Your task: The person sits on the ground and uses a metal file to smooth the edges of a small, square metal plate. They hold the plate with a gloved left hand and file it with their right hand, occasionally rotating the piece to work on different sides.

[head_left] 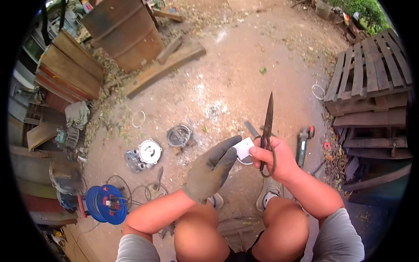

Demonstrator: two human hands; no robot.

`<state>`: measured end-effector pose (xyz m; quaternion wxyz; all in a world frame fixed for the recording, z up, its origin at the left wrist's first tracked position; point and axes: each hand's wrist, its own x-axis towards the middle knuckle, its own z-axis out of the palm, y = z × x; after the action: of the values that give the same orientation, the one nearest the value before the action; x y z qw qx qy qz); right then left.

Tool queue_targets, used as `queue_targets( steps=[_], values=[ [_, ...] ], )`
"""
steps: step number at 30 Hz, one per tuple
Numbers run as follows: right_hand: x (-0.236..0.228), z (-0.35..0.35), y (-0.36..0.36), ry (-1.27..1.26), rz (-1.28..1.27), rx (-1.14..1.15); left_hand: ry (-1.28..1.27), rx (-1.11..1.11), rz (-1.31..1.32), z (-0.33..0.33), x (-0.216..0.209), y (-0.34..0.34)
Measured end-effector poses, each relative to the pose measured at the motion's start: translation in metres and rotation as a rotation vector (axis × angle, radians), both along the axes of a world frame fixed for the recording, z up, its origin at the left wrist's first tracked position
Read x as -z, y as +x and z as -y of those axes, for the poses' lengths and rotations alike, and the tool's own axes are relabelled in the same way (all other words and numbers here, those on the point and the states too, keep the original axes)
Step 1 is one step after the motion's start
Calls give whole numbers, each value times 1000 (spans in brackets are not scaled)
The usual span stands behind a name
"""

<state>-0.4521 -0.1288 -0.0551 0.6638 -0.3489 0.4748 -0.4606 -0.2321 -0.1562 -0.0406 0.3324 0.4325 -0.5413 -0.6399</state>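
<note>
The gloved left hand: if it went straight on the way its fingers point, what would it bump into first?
Most likely the small white piece that the bare right hand holds along with the scissors. The left hand looks very near it; whether they touch is unclear.

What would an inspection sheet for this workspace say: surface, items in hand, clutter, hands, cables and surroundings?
Surface: brown ground, with pale dust patches and scattered bits.
Items in hand: scissors, points directed away from the person; small white piece between the hands.
Clutter: two round metal parts left of centre; grinder lying right of the right hand.
Hands: left hand gloved, fingertips at the white piece, grip unclear; right hand bare, holding the scissors, thumb at the white piece.
Cables: dark cable loops loosely on the ground beside a blue reel.
Surroundings: stacked pallets at right; rusty metal drum and wooden beam at upper left.
</note>
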Motion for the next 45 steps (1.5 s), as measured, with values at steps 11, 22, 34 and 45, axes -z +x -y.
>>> queue_targets(
  steps=[11,22,34,45],
  values=[
    [-226,-129,92,-415,-79,-109,-345,-395,-160,-179,-209,60],
    [-175,-192,140,-470,20,-356,-324,-726,-575,-184,-164,91],
    [-106,-136,138,-362,96,131,-89,-699,-427,-150,-106,80],
    [-101,-121,123,-262,-7,217,-102,-572,-499,-151,-89,55]
  ],
)
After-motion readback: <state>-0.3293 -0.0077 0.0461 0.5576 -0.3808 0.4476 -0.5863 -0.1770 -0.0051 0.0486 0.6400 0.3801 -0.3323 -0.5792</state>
